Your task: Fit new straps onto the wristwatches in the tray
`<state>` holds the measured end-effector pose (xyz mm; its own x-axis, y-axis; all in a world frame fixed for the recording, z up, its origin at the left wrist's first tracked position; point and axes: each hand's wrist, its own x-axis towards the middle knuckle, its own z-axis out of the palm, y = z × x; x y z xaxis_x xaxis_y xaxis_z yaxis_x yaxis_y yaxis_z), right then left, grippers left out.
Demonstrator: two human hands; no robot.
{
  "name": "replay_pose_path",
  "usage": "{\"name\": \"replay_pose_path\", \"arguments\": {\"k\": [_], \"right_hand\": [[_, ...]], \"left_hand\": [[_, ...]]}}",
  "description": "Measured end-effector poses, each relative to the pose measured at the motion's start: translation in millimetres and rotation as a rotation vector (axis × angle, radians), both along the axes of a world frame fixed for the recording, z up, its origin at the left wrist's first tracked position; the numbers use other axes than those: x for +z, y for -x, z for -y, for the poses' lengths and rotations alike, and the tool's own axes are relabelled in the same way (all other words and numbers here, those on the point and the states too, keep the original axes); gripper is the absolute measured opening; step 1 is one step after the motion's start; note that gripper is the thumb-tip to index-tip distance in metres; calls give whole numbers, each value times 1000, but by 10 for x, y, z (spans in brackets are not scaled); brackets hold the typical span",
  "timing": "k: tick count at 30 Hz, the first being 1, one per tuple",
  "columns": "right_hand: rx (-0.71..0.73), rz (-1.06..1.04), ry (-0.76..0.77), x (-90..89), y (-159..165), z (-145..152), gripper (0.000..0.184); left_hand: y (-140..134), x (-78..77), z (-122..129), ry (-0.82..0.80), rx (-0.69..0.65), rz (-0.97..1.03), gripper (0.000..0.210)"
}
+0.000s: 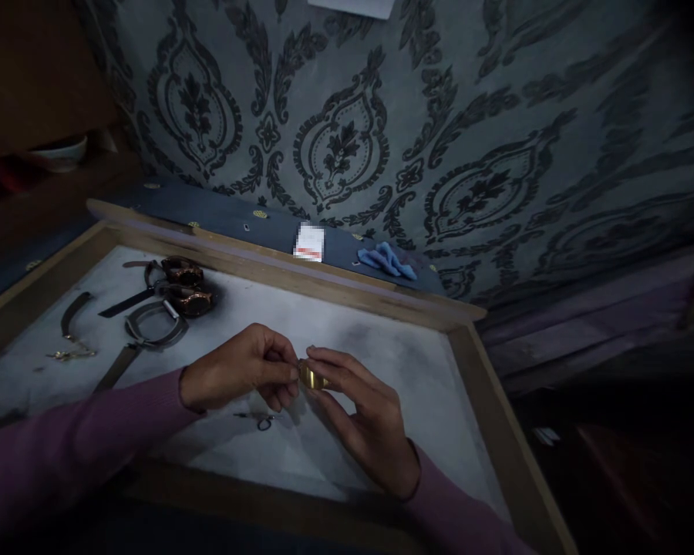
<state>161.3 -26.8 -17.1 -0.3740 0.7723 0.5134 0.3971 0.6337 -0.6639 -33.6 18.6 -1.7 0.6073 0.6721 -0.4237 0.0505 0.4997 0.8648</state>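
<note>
Gold-toned metal, prob.: grasping shiny piece point(313, 376) w/ R hand point(370, 408), pinching its end w/ L hand point(248, 370), likely to steady it from both sides. Held over wood-rimmed tray point(439, 401), prob. walled to stop small bits, e.g. dark looped item point(264, 423), straying.

gold piece point(311, 376): partly behind right fingers point(347, 379) | card point(309, 243): print blurred | white sheet point(355, 6): cut by top edge
</note>
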Motion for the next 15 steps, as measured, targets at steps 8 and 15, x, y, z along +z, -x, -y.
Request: {"name": "replay_pose_path", "arguments": {"k": [8, 15], "right_hand": [[-5, -23, 25, 11, 15, 7, 37], [-55, -399, 435, 14, 30, -45, 13]], "left_hand": [[-7, -5, -9, -15, -11, 1, 22], [-6, 82, 21, -274, 11, -115, 21]]}}
